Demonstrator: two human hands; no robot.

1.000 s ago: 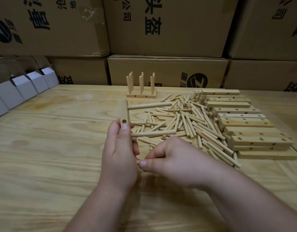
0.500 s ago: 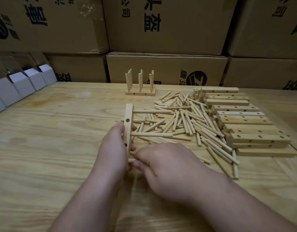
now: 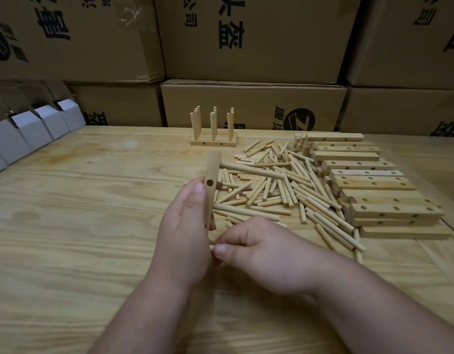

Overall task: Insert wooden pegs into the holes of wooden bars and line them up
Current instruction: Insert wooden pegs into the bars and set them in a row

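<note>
Two hands put a peg in a bar

The left hand [image 3: 185,233] grips an upright bar [image 3: 212,185] near the table's [image 3: 67,226] middle. The right hand [image 3: 259,249] pinches a peg [image 3: 212,247] at its low end.

Over the last second the left hand [image 3: 187,231] tipped the wooden bar [image 3: 211,185] from leaning toward 11 o'clock to leaning toward 1 o'clock. Its top peg [image 3: 251,170] swung from pointing at 3 o'clock toward 4. The right hand [image 3: 256,251] slid toward 9 o'clock, its fingertips [image 3: 220,249] closing against the bar's lower end.
</note>
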